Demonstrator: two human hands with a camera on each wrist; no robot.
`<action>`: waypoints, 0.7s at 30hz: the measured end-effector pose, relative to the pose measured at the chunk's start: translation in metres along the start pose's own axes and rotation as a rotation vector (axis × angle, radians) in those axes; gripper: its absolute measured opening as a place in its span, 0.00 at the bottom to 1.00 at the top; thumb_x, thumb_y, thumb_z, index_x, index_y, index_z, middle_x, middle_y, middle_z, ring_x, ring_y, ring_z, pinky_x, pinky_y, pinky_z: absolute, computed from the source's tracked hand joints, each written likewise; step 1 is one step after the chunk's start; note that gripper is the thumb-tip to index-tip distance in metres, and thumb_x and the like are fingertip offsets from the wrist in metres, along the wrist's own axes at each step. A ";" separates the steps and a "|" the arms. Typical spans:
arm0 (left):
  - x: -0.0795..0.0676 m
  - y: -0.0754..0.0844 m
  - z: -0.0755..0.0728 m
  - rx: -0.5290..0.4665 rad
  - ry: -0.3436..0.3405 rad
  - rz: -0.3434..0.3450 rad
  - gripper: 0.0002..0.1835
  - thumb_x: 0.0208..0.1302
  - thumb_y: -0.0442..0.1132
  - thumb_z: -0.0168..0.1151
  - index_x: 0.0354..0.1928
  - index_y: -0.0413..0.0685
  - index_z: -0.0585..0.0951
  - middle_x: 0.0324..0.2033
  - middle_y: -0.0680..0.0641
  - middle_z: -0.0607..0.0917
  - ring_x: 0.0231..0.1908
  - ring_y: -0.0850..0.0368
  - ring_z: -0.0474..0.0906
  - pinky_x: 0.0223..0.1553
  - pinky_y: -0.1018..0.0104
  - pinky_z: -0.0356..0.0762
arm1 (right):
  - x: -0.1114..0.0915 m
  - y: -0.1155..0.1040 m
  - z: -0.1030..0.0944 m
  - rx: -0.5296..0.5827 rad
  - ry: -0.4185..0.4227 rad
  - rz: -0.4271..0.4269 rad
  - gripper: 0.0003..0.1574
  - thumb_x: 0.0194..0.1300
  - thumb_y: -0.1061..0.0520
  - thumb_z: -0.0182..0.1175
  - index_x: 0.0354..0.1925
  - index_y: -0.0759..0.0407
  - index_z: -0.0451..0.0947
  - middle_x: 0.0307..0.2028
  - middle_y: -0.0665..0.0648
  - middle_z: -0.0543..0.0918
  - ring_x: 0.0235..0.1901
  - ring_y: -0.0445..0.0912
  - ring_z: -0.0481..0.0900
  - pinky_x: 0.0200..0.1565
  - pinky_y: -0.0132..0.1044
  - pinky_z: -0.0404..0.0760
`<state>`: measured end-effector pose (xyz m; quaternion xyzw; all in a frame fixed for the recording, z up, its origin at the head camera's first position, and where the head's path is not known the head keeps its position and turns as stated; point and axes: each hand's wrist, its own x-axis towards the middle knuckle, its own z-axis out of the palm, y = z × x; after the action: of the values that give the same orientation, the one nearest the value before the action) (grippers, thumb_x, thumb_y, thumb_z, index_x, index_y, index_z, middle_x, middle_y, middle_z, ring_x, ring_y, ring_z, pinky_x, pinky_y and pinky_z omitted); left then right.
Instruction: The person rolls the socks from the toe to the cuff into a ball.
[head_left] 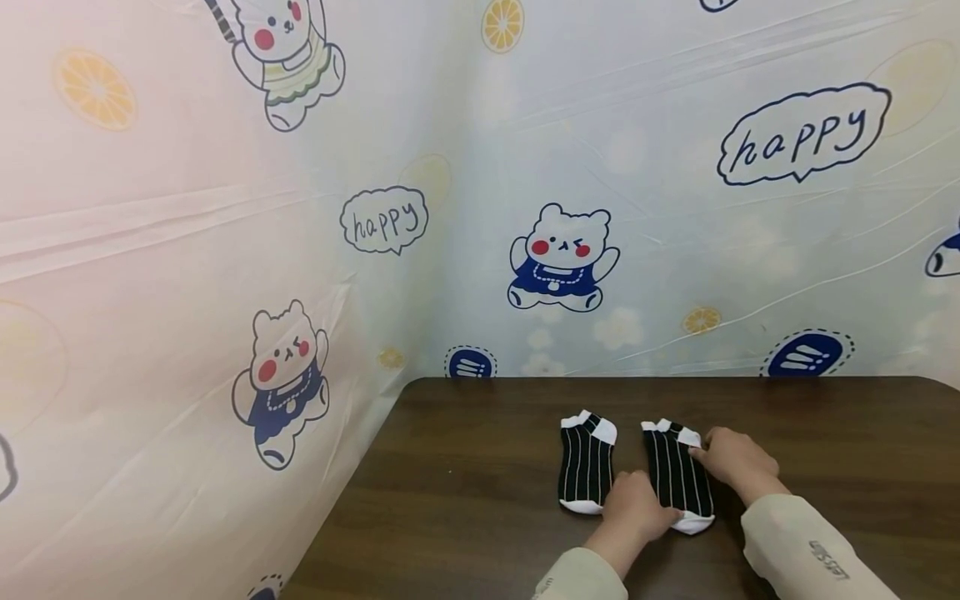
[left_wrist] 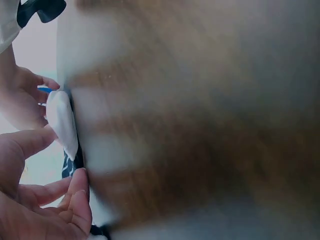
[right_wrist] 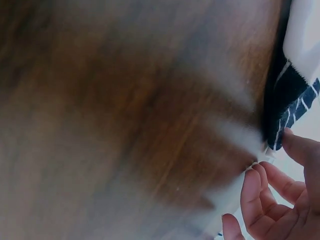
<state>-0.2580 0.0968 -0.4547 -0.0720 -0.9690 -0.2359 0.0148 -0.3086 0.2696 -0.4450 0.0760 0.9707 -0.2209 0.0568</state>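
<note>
Two black ankle socks with thin white stripes lie flat, toes toward me, on the brown table. My left hand [head_left: 636,504] sits between the left sock [head_left: 585,467] and the right sock [head_left: 671,471]. Its thumb touches the right sock's white toe [left_wrist: 62,122]; its fingers rest low beside the sock in the left wrist view. At the upper right edge of that same sock is my right hand [head_left: 738,462]. There the right thumb touches the striped fabric [right_wrist: 282,117], and the other fingers are loosely bent, apart from the thumb.
The dark wooden table [head_left: 450,500] has a rounded far left corner. Behind it and to the left hangs a pale printed cloth [head_left: 420,308] with bears, orange slices and "happy" bubbles. Light sleeves [head_left: 810,542] cover both forearms.
</note>
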 end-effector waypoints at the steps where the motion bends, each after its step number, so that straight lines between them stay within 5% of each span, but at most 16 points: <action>1: 0.000 0.000 0.001 0.007 0.002 -0.002 0.27 0.39 0.54 0.77 0.37 0.42 0.82 0.31 0.46 0.77 0.32 0.53 0.77 0.34 0.62 0.75 | 0.000 0.000 0.000 0.000 0.005 -0.004 0.29 0.65 0.46 0.59 0.50 0.71 0.74 0.46 0.75 0.76 0.37 0.61 0.75 0.34 0.60 0.73; 11: -0.001 0.002 0.003 0.086 0.001 -0.025 0.27 0.37 0.52 0.79 0.35 0.40 0.81 0.30 0.45 0.77 0.32 0.53 0.77 0.34 0.64 0.76 | 0.001 -0.001 0.002 0.016 0.020 -0.052 0.23 0.62 0.53 0.62 0.47 0.71 0.75 0.45 0.75 0.76 0.39 0.62 0.75 0.35 0.62 0.73; 21: -0.002 0.002 0.001 0.134 -0.007 -0.024 0.25 0.37 0.52 0.79 0.32 0.41 0.83 0.27 0.47 0.78 0.31 0.55 0.77 0.33 0.66 0.76 | 0.001 -0.004 0.000 0.042 -0.015 -0.027 0.11 0.62 0.56 0.61 0.28 0.64 0.76 0.36 0.70 0.77 0.35 0.61 0.74 0.36 0.65 0.72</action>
<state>-0.2557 0.0985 -0.4549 -0.0600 -0.9834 -0.1705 0.0133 -0.3099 0.2665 -0.4433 0.0625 0.9663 -0.2424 0.0594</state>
